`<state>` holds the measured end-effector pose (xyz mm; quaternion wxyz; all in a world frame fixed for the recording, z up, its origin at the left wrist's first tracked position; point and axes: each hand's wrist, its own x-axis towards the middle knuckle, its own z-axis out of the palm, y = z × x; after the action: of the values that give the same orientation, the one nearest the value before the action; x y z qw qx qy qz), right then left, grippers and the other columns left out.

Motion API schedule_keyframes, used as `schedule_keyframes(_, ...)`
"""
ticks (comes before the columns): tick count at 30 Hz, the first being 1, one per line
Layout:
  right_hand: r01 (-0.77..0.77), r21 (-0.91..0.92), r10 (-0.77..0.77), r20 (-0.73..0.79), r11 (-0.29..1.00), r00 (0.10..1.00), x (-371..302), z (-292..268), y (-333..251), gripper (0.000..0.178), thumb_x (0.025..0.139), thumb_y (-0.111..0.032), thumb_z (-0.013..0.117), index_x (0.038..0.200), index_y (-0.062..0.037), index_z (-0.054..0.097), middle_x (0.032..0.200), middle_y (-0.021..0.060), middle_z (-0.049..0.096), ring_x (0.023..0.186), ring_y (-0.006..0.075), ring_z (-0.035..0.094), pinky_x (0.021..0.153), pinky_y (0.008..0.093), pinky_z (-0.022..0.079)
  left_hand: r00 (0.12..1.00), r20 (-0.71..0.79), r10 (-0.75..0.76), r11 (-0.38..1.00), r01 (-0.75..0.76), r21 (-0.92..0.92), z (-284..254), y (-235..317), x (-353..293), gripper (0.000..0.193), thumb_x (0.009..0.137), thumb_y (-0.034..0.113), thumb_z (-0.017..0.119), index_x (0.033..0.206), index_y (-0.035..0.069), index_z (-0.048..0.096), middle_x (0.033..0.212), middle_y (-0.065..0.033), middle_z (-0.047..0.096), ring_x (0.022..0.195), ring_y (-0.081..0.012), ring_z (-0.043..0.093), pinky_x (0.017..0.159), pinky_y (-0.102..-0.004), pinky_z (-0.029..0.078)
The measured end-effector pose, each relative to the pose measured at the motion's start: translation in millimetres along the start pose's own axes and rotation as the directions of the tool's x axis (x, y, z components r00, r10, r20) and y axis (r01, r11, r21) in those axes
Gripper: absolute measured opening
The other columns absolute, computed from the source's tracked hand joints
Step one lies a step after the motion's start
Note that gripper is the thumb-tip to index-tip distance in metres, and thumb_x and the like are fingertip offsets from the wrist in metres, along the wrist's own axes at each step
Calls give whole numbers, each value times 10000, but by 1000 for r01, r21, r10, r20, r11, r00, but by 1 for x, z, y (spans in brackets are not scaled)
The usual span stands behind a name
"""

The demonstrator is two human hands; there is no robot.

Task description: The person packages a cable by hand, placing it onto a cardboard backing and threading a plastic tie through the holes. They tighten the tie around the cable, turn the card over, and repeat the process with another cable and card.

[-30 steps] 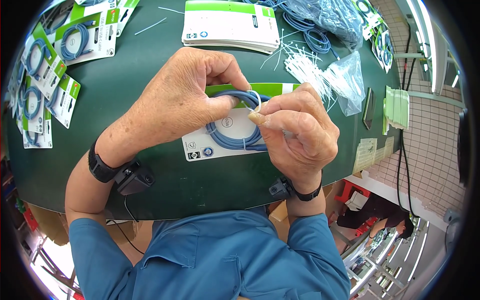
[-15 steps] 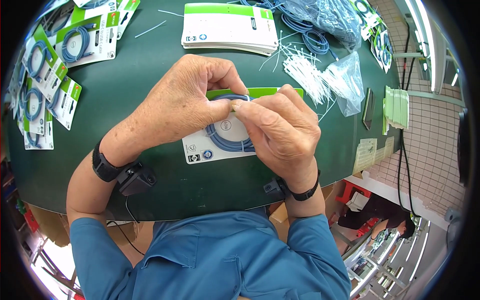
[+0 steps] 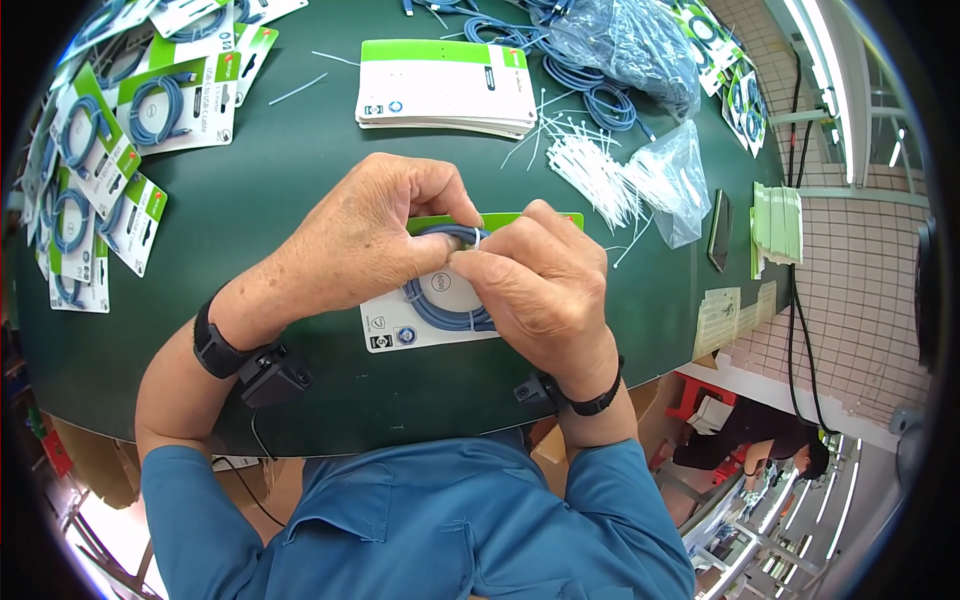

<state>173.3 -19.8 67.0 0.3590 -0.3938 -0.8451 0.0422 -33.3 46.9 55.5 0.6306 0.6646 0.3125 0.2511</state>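
In front of me a coiled blue cable (image 3: 436,312) lies against a white backing card (image 3: 378,305) with a green top strip. My left hand (image 3: 350,235) is closed around the top of the coil, its thumb and index finger on either side of it. A white cable tie (image 3: 477,239) loops the cable there. My right hand (image 3: 548,290) pinches at that tie beside the left thumb; the tie's end is hidden by the fingers. The right hand also covers the coil's right side. Other ties cross the coil lower down.
A stack of blank cards (image 3: 445,85) lies beyond my hands. Loose white cable ties (image 3: 590,180), a clear bag (image 3: 670,185) and blue cables (image 3: 605,105) are at the far right. Carded cables (image 3: 155,110) pile up at the left. A dark phone-like slab (image 3: 719,230) lies near the right edge.
Both hands, the card and the coil appear slightly lower in the view, as the whole scene has shifted. The grip at the tie stays nearly the same.
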Motion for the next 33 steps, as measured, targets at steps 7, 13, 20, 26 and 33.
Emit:
schedule_keyframes(7, -34, 7, 34, -57, 999, 998, -2, 1, 2, 302, 738, 23, 866, 1008, -71, 769, 828, 48, 706, 614, 172, 605, 572, 294, 488, 997, -55, 48, 998, -45, 51, 6, 4, -1, 180, 804, -29, 632, 960, -61, 716, 871, -81, 737, 837, -114, 681, 798, -295, 573)
schedule_keyframes(13, -235, 174, 275, -265, 956, 924, -1, -37, 19, 263, 842, 18, 818, 1094, 3, 742, 940, 54, 741, 676, 55, 613, 610, 222, 498, 996, -79, 51, 998, -47, 46, 7, 14, 0, 178, 828, -104, 645, 988, -56, 708, 1018, -70, 724, 975, -114, 687, 934, -273, 571)
schedule_keyframes(20, -586, 653, 774, -1, 480, 633, -12, -59, 74, 224, 963, -127, 765, 1124, 27, 742, 961, 32, 727, 783, 40, 620, 670, 208, 514, 995, -76, 61, 993, -52, 108, 18, 49, 3, 204, 813, -131, 649, 988, -50, 716, 1043, -78, 724, 990, -131, 696, 934, -282, 573)
schedule_keyframes(26, -639, 760, 516, 503, 119, 694, -18, -57, 66, 229, 986, -158, 744, 1127, 22, 746, 951, 28, 736, 822, 50, 649, 705, 204, 529, 965, -116, 234, 963, -214, 163, 38, 65, 1, 248, 765, -135, 656, 972, -21, 732, 943, -92, 756, 908, -157, 731, 830, -280, 586)
schedule_keyframes(33, -591, 788, 174, 615, -169, 770, -28, -53, 62, 208, 1000, -185, 739, 1085, 4, 734, 945, 13, 744, 824, 50, 665, 727, 208, 535, 926, 26, 376, 861, -359, 361, 55, 76, 7, 275, 722, -140, 682, 946, 13, 728, 978, -119, 757, 860, -222, 750, 755, -296, 590)
